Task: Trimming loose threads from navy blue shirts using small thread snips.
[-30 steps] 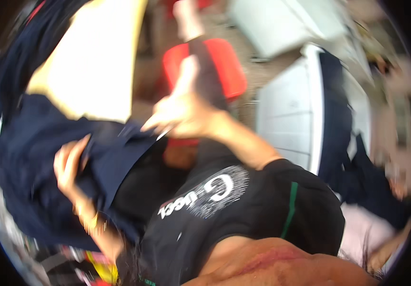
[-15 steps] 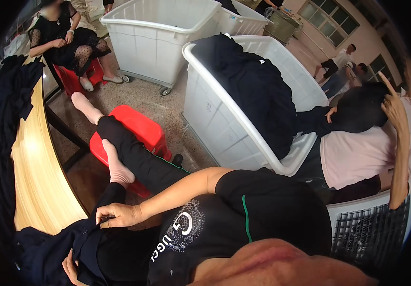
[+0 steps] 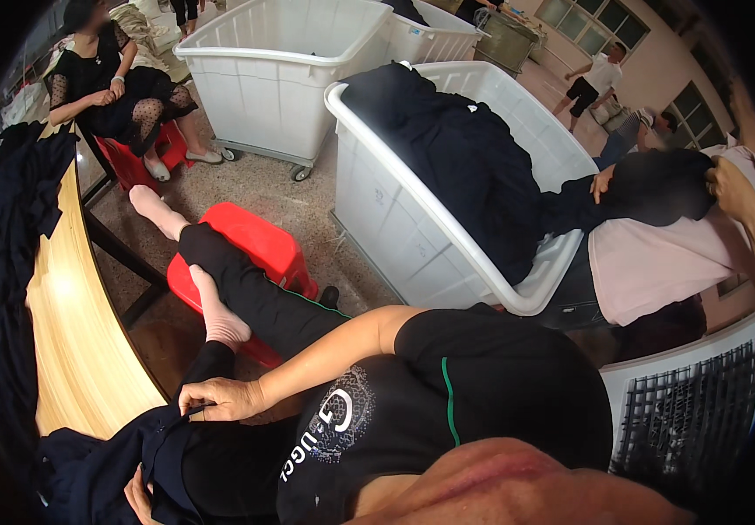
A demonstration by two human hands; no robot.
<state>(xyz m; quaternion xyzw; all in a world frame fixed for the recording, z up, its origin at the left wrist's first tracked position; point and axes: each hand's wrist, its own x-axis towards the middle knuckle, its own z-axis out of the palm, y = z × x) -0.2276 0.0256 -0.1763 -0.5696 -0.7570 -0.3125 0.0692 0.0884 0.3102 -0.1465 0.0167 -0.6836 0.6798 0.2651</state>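
In the head view, a person seated beside a pale wood-grain desk (image 3: 75, 341) works on a dark navy cloth garment (image 3: 101, 464), gathered at the desk's near end and over the lap. The right hand (image 3: 221, 399) is closed, thumb and fingers pinching the garment's edge; the left hand (image 3: 138, 497) lies against the cloth lower down, fingers bent, its grip partly hidden and impossible to tell. More dark cloth (image 3: 18, 206) lies heaped along the desk's far side.

The person's legs, in black trousers, stretch across a red plastic stool (image 3: 242, 234) on a speckled floor (image 3: 325, 262). Beyond stand a white wheeled tub (image 3: 277, 101) and, nearer, a large white plastic tub (image 3: 386, 206) with a navy cloth pile (image 3: 456, 149) draped over its side. At right, a co-worker in a pale pink shirt (image 3: 657, 267) handles dark fabric; at upper left, another in a black dress (image 3: 97, 83) sits on red plastic seating. Paned windows (image 3: 592, 24) line the pinkish back wall.
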